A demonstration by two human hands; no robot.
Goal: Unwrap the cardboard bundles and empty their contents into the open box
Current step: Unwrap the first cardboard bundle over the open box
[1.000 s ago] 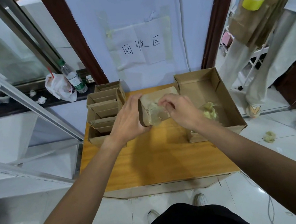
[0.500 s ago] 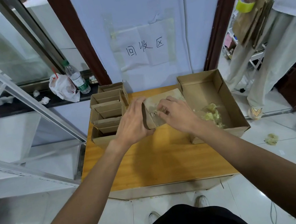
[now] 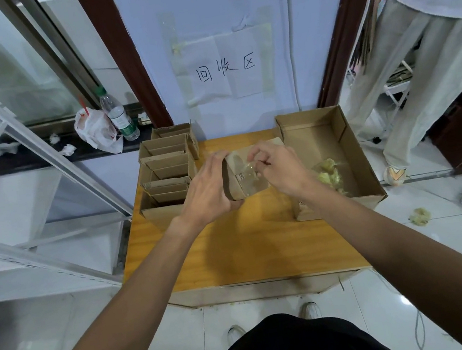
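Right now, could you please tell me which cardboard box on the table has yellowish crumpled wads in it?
The wide shallow box at the table's right edge, holding the yellowish wads; the smaller boxes on the left show only cardboard inside.

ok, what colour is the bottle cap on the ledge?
Green; the bottle cap shows in head view.
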